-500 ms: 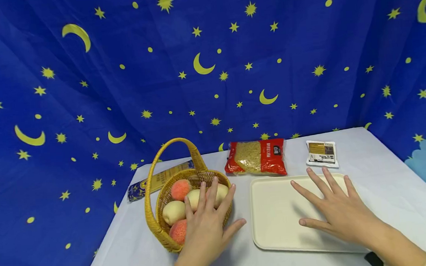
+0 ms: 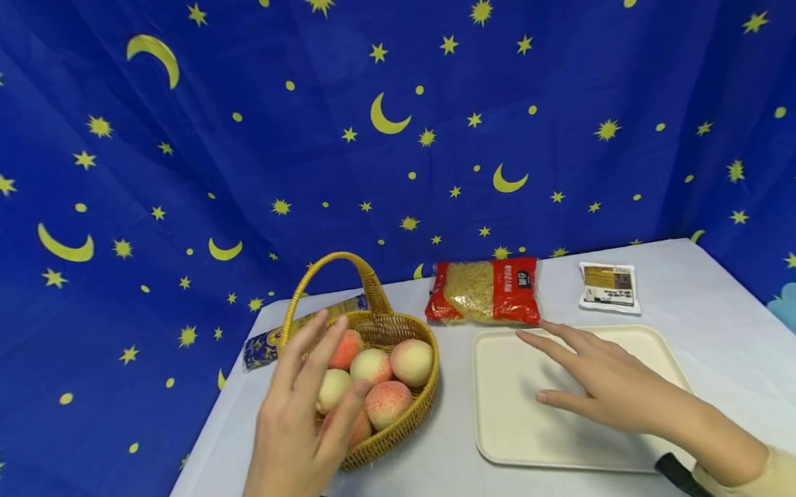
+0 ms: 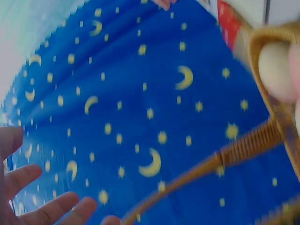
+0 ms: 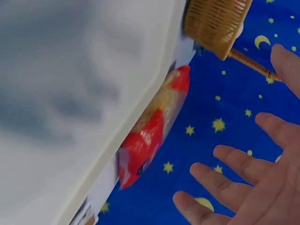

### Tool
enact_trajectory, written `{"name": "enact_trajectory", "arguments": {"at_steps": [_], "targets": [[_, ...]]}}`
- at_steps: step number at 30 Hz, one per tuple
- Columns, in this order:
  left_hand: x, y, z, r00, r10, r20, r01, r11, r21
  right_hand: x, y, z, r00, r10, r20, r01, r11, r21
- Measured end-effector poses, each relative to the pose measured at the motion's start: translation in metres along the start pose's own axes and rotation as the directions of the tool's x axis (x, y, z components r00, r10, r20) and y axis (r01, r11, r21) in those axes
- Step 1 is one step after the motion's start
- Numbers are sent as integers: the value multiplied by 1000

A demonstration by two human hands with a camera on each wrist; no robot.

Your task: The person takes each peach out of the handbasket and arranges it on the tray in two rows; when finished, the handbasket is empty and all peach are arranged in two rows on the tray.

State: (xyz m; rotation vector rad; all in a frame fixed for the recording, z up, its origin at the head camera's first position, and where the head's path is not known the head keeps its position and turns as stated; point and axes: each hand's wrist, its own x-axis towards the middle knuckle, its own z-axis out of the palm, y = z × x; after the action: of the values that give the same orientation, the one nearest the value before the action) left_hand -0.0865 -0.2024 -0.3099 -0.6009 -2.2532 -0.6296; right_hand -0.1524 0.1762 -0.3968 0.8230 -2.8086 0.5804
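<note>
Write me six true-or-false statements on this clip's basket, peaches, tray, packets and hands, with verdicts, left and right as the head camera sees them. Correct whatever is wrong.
1. The peaches lie in the basket. True.
2. The left hand holds a peach. False: it holds nothing.
3. The red bag lies beyond the tray. True.
4. The white packet lies left of the red bag. False: it lies to the right.
5. The right hand is over the tray. True.
6. The basket lies tipped on its side. False: it stands upright.
</note>
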Motion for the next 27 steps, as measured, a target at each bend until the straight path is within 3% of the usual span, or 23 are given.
{"name": "enact_trajectory", "arguments": {"at_steps": [3,6,9,11,14,16,19,24,27], "targets": [[1,-13,-16,992,6,-124,-9,1000,-21,14,-6,-1,1000,-1,18,-1,995,95],[0,-28,-30,976,-39,-213,27,998,-55,30,-11,-1,1000,-10,27,5,983,182],[-4,-45,-38,959,-157,-238,135,985,-110,47,-14,2,999,-21,49,8,967,253],[-6,-57,-39,940,-263,-215,236,961,-144,58,-17,4,997,-35,69,13,956,293],[-12,-81,-36,904,-403,-142,377,909,-176,74,-21,8,993,-48,105,9,940,342],[-18,-98,-32,874,-483,-62,465,866,-184,84,-24,11,990,-66,125,14,927,375],[-27,-124,-24,825,-557,94,563,800,-209,100,-29,16,985,-88,146,22,914,405],[-42,-161,-8,710,-597,373,699,663,-269,123,-36,22,979,-123,163,41,901,432],[-50,-178,5,644,-593,484,757,586,-290,135,-40,25,974,-149,172,55,887,459]]}}
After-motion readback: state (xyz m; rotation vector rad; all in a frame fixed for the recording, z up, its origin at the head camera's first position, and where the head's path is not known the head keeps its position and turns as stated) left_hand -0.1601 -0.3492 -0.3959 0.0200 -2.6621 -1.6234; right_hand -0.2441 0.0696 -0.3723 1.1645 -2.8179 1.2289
